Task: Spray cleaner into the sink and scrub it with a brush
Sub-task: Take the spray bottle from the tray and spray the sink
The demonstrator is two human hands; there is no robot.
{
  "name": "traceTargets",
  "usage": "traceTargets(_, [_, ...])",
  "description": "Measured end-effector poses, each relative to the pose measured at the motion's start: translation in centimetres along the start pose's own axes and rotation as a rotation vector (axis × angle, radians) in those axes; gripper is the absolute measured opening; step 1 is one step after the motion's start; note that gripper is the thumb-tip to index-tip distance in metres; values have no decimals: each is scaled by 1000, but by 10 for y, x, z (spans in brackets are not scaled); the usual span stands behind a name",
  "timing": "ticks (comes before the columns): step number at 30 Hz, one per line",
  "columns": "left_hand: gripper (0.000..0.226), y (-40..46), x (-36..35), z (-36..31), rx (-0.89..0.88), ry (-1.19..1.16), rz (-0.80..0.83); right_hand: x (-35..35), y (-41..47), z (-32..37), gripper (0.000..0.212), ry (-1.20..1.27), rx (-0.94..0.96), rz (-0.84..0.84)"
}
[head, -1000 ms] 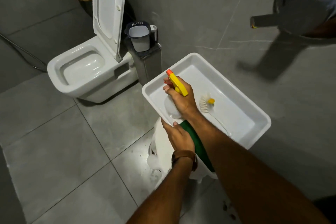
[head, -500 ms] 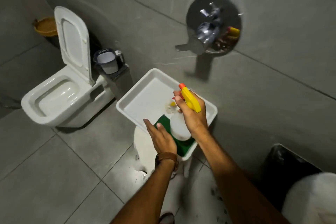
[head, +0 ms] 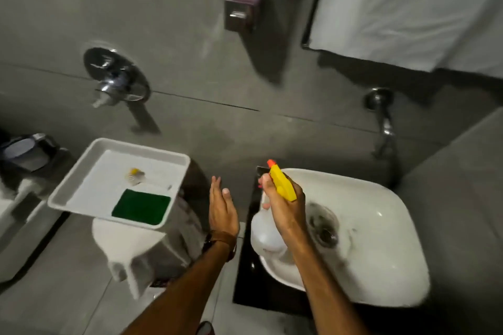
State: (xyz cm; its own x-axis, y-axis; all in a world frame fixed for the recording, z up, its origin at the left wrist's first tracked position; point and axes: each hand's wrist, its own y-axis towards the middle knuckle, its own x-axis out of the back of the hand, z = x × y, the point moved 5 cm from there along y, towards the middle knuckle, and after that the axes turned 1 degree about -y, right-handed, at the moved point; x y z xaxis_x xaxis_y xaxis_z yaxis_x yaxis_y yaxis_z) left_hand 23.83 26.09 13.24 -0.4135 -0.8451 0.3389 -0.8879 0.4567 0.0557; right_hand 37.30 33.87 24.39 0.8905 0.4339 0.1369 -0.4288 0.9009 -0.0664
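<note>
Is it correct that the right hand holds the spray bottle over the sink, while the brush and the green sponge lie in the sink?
Not quite. The head view shows the brush and green sponge in the white tray, not the sink. The right hand does hold the spray bottle over it.

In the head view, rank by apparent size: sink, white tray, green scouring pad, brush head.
1. sink
2. white tray, a bit smaller than the sink in the image, though it lies farther from the camera, so true sizes are unsure
3. green scouring pad
4. brush head
</note>
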Motion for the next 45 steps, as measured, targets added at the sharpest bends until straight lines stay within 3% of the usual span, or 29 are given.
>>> traceTargets(6, [51, -74, -72, -4, 36, 143, 303, 161, -55, -55, 50, -308, -184, -14])
traceTargets(10, [53, -90, -86, 9, 117, 165, 257, 222, -86, -98, 75, -435, -334, 53])
traceTargets(11, [50, -90, -87, 13, 138, 162, 224, 228, -90, -105, 74, -432, -360, 62])
traceTargets(15, [44, -88, -87, 27, 213, 131, 166, 226, -87, -121, 34, -375, -426, 25])
traceTargets(20, [44, -86, -88, 30, 201, 141, 164, 196, -77, -127, 42, -306, -536, 178])
traceTargets(25, [45, -87, -89, 30, 211, 125, 135, 173, -76, -132, 41, -363, -518, 183])
traceTargets(29, [46, -86, -91, 32, 215, 129, 137, 165, -79, -138, 66, -460, -516, 221])
traceTargets(33, [44, -85, -91, 34, 224, 144, 138, 189, -82, -138, 58, -435, -590, 152])
traceTargets(36, [44, -84, -90, 35, 203, 156, 129, 220, -90, -141, 72, -449, -650, 103])
traceTargets(41, [43, -83, -90, 35, 181, 174, 125, 270, -107, -148, 49, -393, -786, 16])
traceTargets(45, [45, -83, -89, 38, 184, 189, 130, 289, -112, -144, 13, -309, -733, -96])
